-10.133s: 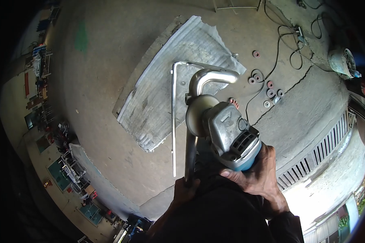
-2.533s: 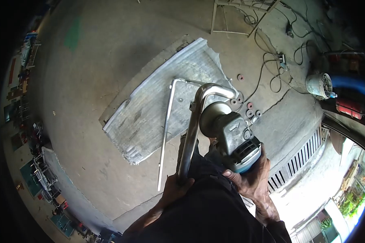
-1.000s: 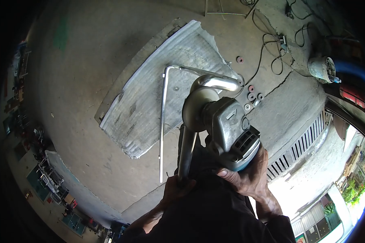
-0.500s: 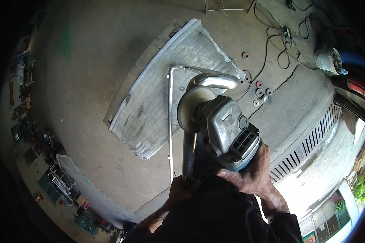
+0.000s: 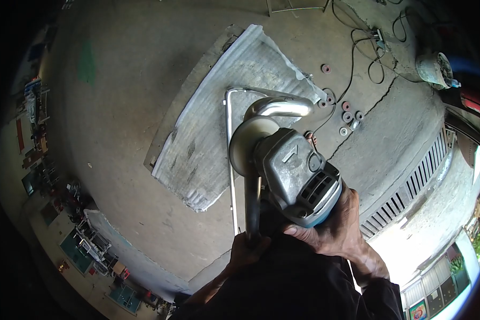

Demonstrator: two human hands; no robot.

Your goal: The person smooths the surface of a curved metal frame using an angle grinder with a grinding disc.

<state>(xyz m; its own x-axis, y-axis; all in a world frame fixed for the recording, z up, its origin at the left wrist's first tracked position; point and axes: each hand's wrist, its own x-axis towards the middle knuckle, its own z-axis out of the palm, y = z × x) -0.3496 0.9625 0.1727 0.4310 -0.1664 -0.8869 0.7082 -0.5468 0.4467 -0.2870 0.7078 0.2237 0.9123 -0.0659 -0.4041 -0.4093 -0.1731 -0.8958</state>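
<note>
My right hand [image 5: 340,226] is wrapped round the back of an angle grinder [image 5: 290,168] with a metal gear head and a teal body. Its pale polishing disc [image 5: 246,145] stands edgewise at the bent metal tube [image 5: 280,108], whose upper bend gleams. Lower down, the tube's darker straight part runs behind the disc to my left hand [image 5: 249,248], which is closed round it. A thin bright metal rod frame [image 5: 231,160] stands just left of the tube. Dark sleeves hide part of my forearms.
A dusty whitish sheet [image 5: 197,149] lies on the concrete floor beyond the tube. Several small abrasive wheels [image 5: 347,116] are scattered right of it, near a black cable [image 5: 352,69]. A bucket [image 5: 435,69] stands far right, above a slotted floor drain [image 5: 410,186].
The grinder and its disc have shifted slightly left and down against the tube. My left hand and the tube sit a little further right, and the whole view has turned slightly.
</note>
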